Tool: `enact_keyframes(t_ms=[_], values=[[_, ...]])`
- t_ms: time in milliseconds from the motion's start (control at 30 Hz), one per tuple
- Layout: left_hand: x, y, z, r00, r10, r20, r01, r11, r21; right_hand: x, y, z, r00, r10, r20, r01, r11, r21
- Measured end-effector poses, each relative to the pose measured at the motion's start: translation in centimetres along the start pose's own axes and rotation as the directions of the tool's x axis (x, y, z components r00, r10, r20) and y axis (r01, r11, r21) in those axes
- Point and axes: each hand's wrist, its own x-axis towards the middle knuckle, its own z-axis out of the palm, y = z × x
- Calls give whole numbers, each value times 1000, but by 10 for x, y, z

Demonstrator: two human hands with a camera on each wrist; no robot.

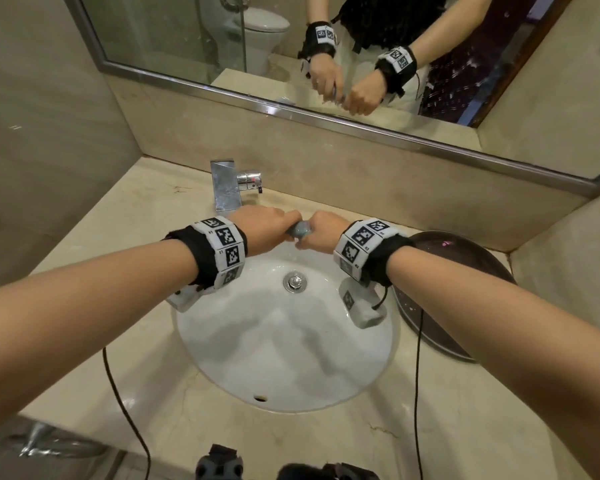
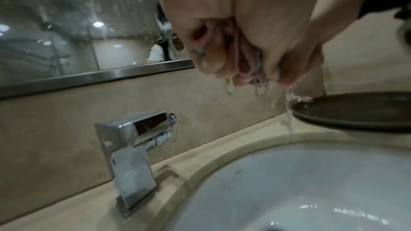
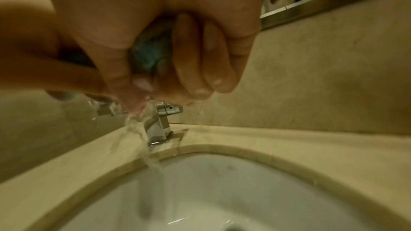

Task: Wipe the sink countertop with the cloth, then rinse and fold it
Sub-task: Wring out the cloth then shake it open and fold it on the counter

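Sink basin (image 1: 222, 358), white, nearest. Above its rear half: cloth (image 1: 299, 231), twisted into roll, long axis running L–R, water streaming off. L hand (image 1: 264, 228) & R hand (image 1: 321, 233) fisted round opposite ends. Beyond: chrome faucet (image 1: 227, 188), mirror (image 1: 187, 39).

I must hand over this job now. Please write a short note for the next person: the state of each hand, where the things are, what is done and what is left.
Left hand: grips one end of the cloth.
Right hand: grips the other end.
The cloth is bunched tight between both fists, over the back of the sink, right of the tap. Water runs out of it into the sink; no water shows at the tap's spout.
Done: the cloth is wet, so rinsing seems done, and wringing is under way. Whether the countertop was wiped cannot be told.
Left: finish wringing, then fold the cloth.
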Motion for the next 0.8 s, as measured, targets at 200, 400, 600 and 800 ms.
enact_keyframes(t_ms=[200,400,600,800], values=[[-3,1,2,1000,12,-2,-12,981,192,-2,-2,0,982,119,147,-168,909,381],[2,5,1,990,-133,52,138,986,-96,5,2,-5,999,41,11,-42,978,203],[3,4,0,914,-325,245,394,556,-732,-3,10,3,837,-319,-444,161,920,-357],[-13,5,-17,864,88,496,503,-221,-836,-3,21,10,766,-472,-436,307,864,-398]])
